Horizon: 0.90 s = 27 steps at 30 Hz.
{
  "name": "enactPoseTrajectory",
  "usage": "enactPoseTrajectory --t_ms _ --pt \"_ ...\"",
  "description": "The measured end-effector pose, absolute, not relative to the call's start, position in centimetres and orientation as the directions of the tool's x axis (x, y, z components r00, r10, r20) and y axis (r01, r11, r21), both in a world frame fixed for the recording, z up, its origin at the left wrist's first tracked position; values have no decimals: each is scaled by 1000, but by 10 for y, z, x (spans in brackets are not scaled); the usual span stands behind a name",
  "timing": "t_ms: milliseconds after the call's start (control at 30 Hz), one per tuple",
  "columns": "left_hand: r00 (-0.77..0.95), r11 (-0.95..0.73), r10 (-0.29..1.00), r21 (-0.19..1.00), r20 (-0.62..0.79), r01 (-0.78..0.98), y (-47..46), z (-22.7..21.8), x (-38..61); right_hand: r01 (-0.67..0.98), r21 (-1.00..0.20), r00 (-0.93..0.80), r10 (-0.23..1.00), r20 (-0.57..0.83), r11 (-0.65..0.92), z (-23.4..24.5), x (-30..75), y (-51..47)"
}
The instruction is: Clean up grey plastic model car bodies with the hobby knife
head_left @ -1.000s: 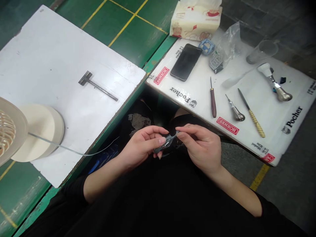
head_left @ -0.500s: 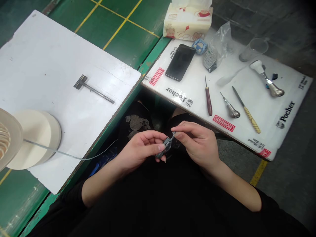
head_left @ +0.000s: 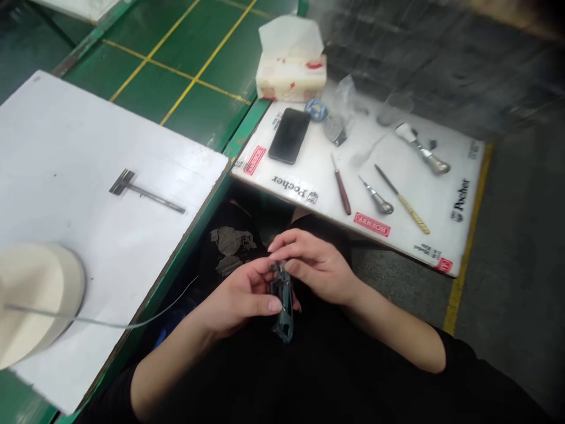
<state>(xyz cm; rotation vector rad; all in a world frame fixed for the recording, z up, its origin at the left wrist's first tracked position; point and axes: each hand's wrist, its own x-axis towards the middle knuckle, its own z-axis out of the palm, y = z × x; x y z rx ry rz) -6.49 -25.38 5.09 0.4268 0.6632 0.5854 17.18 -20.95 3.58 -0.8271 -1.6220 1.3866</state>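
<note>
Over my lap, my left hand (head_left: 247,294) grips a dark grey plastic part (head_left: 285,321), long and narrow with openings in it. My left thumb presses on its side, and the fingers go behind it. The lower end points toward my body. At the upper end, my right hand (head_left: 315,265) closes its thumb and fingertips around small details of the part. Whether a separate small piece sits between those fingertips is hidden.
On the right board (head_left: 304,191) lie a phone (head_left: 289,135), an awl (head_left: 342,191), a short-handled tool (head_left: 377,197), a file (head_left: 401,199) and a larger-handled tool (head_left: 424,150). A T-shaped metal tool (head_left: 148,193) and a spool base (head_left: 42,294) with a grey strand (head_left: 119,325) occupy the left board.
The grey part has turned so its length runs toward my body. Both hands have shifted slightly, with my right hand now bent over its upper end. The camera view has swung.
</note>
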Motion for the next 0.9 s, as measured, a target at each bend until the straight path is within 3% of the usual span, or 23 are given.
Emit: enactPoseTrajectory --t_ms 100,200,267,400,633,800,900 --pt "505 774 626 552 -593 -311 -255 55 -66 198 -939 -351 915 199 280 34 183 -210" --pt "293 739 672 595 -680 -317 -253 52 -69 419 -869 -150 964 218 262 32 208 -204" --pt "221 706 701 613 -678 -355 -250 50 -74 553 -810 9 971 239 195 31 231 -196" --pt "271 655 743 580 -612 -484 -249 50 -85 735 -676 215 930 300 48 22 272 -179" --pt "374 554 833 614 -408 -563 -249 62 -75 842 -538 132 955 264 33 1 262 -155" --pt "365 535 845 591 -391 -604 -249 64 -68 897 -442 108 972 208 -5 -16 242 -139" --pt "340 528 848 587 -407 -613 -253 64 -70 902 -432 121 962 246 -3 -13 248 -142"
